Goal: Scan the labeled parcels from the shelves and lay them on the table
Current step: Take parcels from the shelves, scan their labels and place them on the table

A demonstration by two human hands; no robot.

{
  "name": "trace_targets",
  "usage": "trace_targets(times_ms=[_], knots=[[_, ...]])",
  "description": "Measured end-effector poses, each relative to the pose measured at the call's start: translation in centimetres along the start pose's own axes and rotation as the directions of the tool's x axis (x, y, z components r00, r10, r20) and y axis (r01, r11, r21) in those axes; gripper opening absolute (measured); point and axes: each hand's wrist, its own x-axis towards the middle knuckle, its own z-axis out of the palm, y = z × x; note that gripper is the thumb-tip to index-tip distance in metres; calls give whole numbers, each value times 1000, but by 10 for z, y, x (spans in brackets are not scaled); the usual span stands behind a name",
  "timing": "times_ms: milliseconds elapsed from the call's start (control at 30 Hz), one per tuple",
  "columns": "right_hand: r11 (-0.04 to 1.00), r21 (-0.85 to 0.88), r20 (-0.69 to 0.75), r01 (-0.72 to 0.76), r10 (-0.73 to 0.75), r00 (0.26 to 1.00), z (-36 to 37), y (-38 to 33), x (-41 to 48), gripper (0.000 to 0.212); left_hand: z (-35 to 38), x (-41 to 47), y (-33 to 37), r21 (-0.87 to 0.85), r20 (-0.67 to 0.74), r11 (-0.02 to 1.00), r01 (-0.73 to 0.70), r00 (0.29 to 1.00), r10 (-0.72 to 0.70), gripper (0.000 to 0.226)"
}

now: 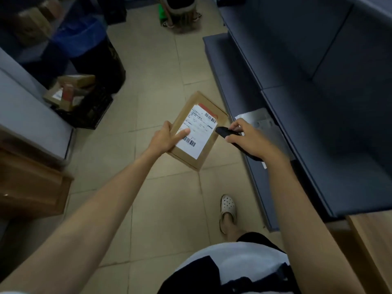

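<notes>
With the left hand (164, 137) gripping the cardboard parcel (197, 129) and its thumb on the shipping label (198, 132), the barcode scanner (231, 139) clasped in the right hand (250, 141) beside it may misread

Print on the label (199, 130) is too small to read; the right hand (252, 143) hides most of the scanner (221, 131). At the upper left, boxes (31, 24) are blurred.

Parcel (198, 128) above floor (161, 71): left hand (164, 139) at its left edge, scanner (224, 132) just right. Shelving (318, 102) at right, crate (93, 113) at left.
</notes>
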Motion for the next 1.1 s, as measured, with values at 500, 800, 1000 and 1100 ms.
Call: trace_targets(times_ms=[500, 800, 1000, 1100], knots=[[996, -63, 94, 68, -62, 994, -84, -82, 323, 32, -65, 297, 60, -24, -50, 994, 104, 993, -105, 71], [998, -57, 66, 25, -21, 998, -85, -124, 485, 28, -110, 472, 47, -42, 1, 995, 95, 996, -95, 68], [999, -32, -18, -4, 4, 1000, -86, -189, 619, 25, -180, 622, 46, 4, 23, 999, 37, 999, -37, 57], [1000, -12, -61, -1, 0, 998, -85, -220, 681, 25, -213, 696, 54, 30, 24, 1000, 0, 1000, 0, 51]])
